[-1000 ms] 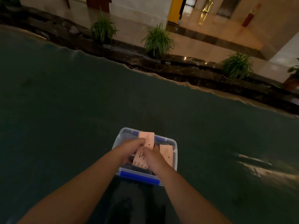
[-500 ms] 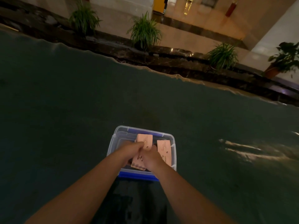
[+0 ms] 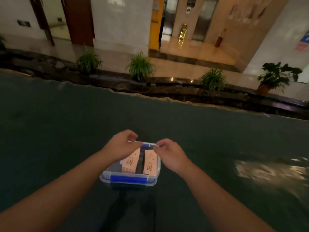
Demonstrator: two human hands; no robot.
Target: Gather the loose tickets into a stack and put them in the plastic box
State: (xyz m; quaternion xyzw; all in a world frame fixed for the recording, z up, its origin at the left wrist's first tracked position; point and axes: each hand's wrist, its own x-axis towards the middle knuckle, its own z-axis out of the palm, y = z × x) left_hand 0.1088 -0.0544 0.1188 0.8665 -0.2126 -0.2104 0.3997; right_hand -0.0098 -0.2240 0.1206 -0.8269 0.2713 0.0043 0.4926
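Note:
A clear plastic box [image 3: 104, 176] with blue latches sits on the dark green table. Inside it lie two piles of pale pink tickets: a left pile [image 3: 131, 162] leaning at an angle and a right pile [image 3: 150, 163] beside it, with a dark gap between them. My left hand [image 3: 121, 145] hovers over the box's far left rim, thumb and curled forefinger slightly apart, holding nothing. My right hand [image 3: 169, 154] is at the far right rim with its fingertips pinched together and no ticket in them. Whether either hand touches the rim I cannot tell.
The dark green table [image 3: 50, 131] spreads wide on both sides, with a glare patch [image 3: 260, 169] at the right. Beyond its far edge [image 3: 167, 98] runs a dark stone ledge with several potted plants [image 3: 140, 66], then a tiled lobby floor.
Both hands have let go of the left ticket pile, which now rests in the box, and moved up and apart to the far rim. The view has tilted upward.

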